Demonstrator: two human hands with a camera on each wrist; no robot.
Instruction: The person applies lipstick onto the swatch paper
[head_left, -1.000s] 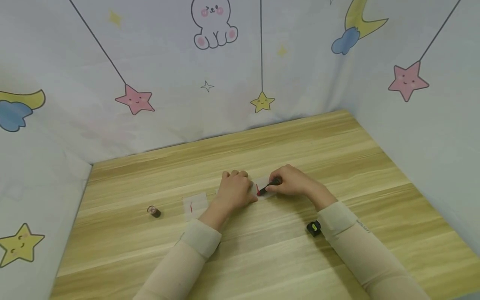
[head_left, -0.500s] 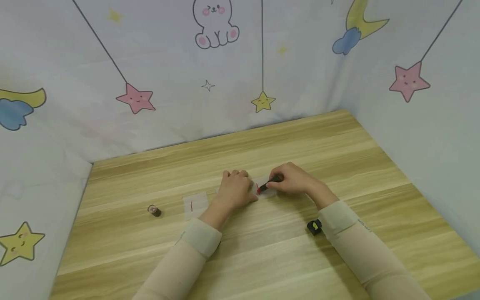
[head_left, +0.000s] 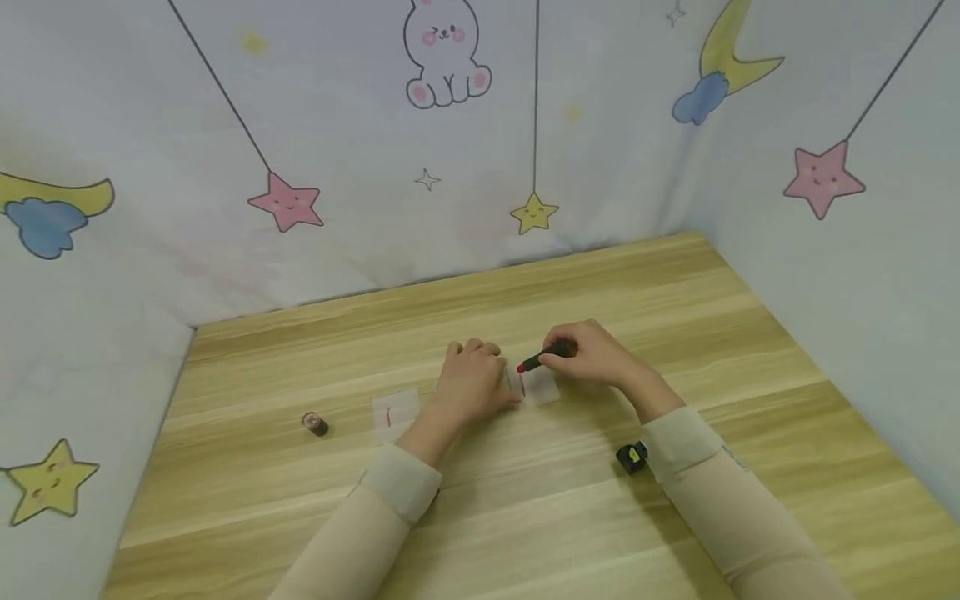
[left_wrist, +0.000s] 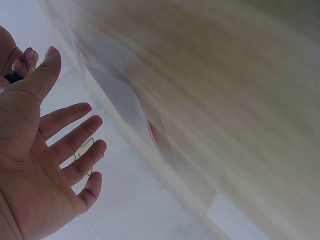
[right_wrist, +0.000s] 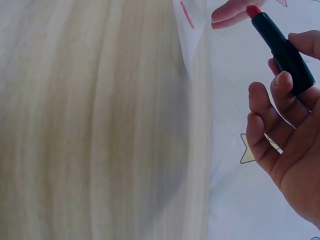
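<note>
In the head view my right hand (head_left: 596, 354) pinches a black lipstick (head_left: 547, 354) with a red tip between thumb and fingers. That tip is at the upper end of a red stroke on a white paper piece (head_left: 542, 389). The right wrist view shows the lipstick (right_wrist: 282, 52) slanted up, its red bullet extended. My left hand (head_left: 472, 383) rests at the paper's left edge, fingers relaxed and slightly bent. In the left wrist view the left hand (left_wrist: 50, 145) has its fingers apart and holds nothing.
Another white paper piece (head_left: 397, 408) with a red stroke lies left of the left hand. Farther left is a short dark cylinder (head_left: 315, 423). A small black object with a yellow-green mark (head_left: 632, 457) sits beside the right sleeve. Printed cloth walls (head_left: 360, 225) border the wooden table (head_left: 525, 500).
The lipstick tip has moved from the stroke's lower end up to its upper end. More of the paper and its red stroke now shows. The left hand stays put; the head view has shifted slightly.
</note>
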